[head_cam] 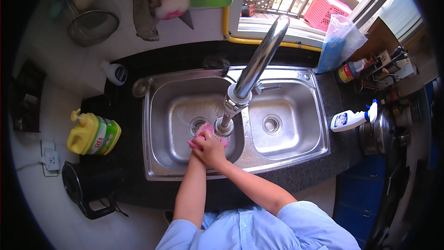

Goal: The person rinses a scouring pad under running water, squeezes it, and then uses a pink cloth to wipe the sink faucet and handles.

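Observation:
Both hands are together over the left basin of a stainless steel double sink [161,146], under the head of a chrome faucet [262,57]. My right hand [211,148] lies on top, its fingers closed on a wet pink cloth [207,128]. My left hand [198,149] is mostly covered by the right hand and the cloth, so its fingers cannot be made out. Part of the cloth sticks out beyond the fingers near the drain [198,125], and another part shows beside the faucet head.
On the left counter stand a yellow pump bottle [100,135], a black electric kettle [90,184] and a white bottle [116,73]. To the right are a white spray bottle [350,120], a metal pot [376,133] and a sauce bottle [348,71]. The faucet arches over the sink.

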### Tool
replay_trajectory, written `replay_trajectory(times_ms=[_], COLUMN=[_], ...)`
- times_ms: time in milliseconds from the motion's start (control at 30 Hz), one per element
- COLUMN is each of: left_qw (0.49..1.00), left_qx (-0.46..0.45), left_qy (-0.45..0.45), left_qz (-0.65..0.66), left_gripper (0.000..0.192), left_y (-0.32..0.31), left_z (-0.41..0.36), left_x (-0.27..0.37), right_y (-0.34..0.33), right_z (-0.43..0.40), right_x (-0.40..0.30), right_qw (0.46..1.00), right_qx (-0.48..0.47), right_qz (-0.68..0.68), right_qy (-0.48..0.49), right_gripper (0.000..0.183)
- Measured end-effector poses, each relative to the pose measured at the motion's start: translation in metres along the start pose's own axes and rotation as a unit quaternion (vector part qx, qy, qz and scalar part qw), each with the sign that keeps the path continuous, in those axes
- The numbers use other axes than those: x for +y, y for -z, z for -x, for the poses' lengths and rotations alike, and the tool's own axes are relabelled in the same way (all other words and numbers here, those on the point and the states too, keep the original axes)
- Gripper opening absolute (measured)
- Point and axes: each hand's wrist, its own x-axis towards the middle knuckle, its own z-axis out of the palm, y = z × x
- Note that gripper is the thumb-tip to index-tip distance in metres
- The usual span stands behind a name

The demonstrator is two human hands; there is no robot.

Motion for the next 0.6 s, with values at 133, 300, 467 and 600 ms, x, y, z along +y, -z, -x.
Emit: replay_trajectory(times_ms=[133, 300, 467, 600], left_qw=[0.994, 0.970, 0.976, 0.989], left_qx=[-0.075, 0.242, 0.208, -0.141], left_qy=[0.006, 0.023, -0.014, 0.009], left_qz=[0.076, -0.001, -0.055, -0.050], left_gripper=[0.039, 0.031, 0.030, 0.021], left_y=[-0.007, -0.061, -0.011, -0.011], left_z=[-0.004, 0.006, -0.003, 0.003], left_x=[-0.018, -0.023, -0.016, -0.018], right_y=[-0.005, 0.009, -0.012, -0.006], right_z=[-0.004, -0.011, -0.006, -0.003], right_x=[0.020, 0.066, 0.082, 0.029], right_qw=[0.999, 0.965, 0.949, 0.987], right_qx=[0.031, 0.018, 0.027, 0.029], right_qz=[0.014, -0.062, -0.075, 0.074], right_qy=[-0.003, -0.256, -0.305, -0.137], right_gripper=[0.017, 0.029, 0.056, 0.028])
